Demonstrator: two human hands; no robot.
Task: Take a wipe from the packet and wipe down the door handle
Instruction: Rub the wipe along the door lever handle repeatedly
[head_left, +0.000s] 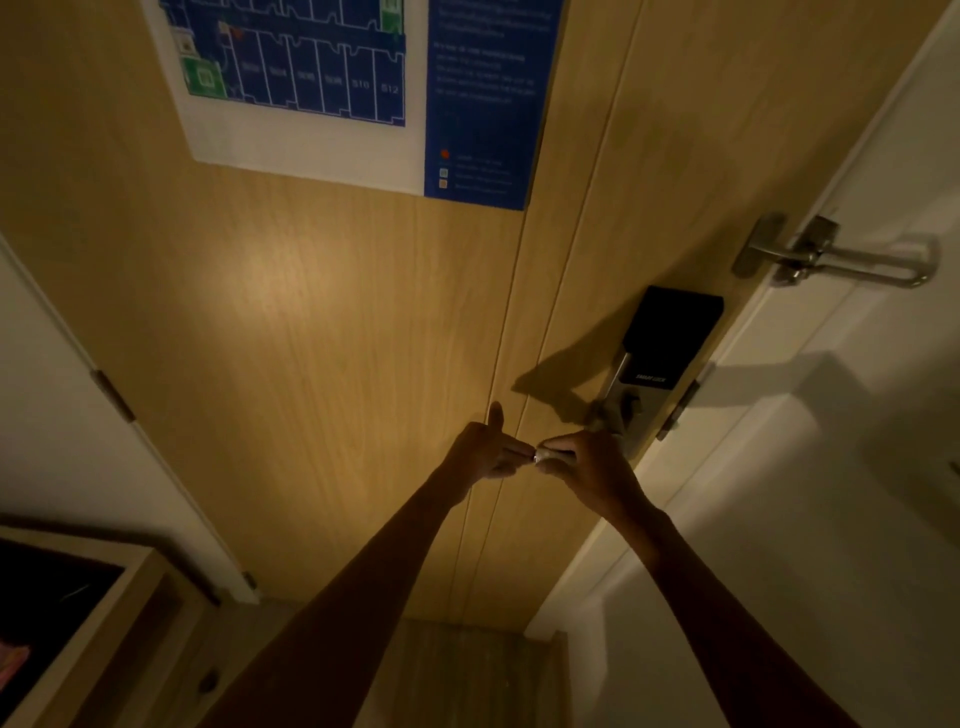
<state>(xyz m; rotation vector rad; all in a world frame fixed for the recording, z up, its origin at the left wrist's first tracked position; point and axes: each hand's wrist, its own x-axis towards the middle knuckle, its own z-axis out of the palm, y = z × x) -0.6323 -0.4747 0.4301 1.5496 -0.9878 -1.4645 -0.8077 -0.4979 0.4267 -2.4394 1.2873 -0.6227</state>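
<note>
Two bare forearms reach up from the bottom edge toward a wooden door (311, 322), meeting just below the lock. At lower left, a dark-fronted piece of furniture (67, 613) stands against the white wall.

Farther out, the left hand (485, 449) has its thumb raised and its fingers extended rightward, partly open, their tips almost meeting those of the other hand. Whether it grips anything is hard to tell in the dim light. The right hand (582, 460) is curled, fingers bent down and inward, pinching a small pale object (543, 457) between fingertips and thumb; it may be a wipe, but it is too small and blurred to be sure. This hand sits right in front of the door handle (605, 415), whose metal lever shows only as a blurred bit just above the knuckles; contact between them cannot be judged.

Beyond the hands, the lock plate (621, 379) rises to a black lock housing (675, 332) with small white lettering. Higher and to the right, a metal swing-bar door guard (831, 254) spans the door edge and the white frame (810, 332). At the top, a blue and white floor-plan poster (311, 78) is fixed to the door. No wipe packet is in view.
</note>
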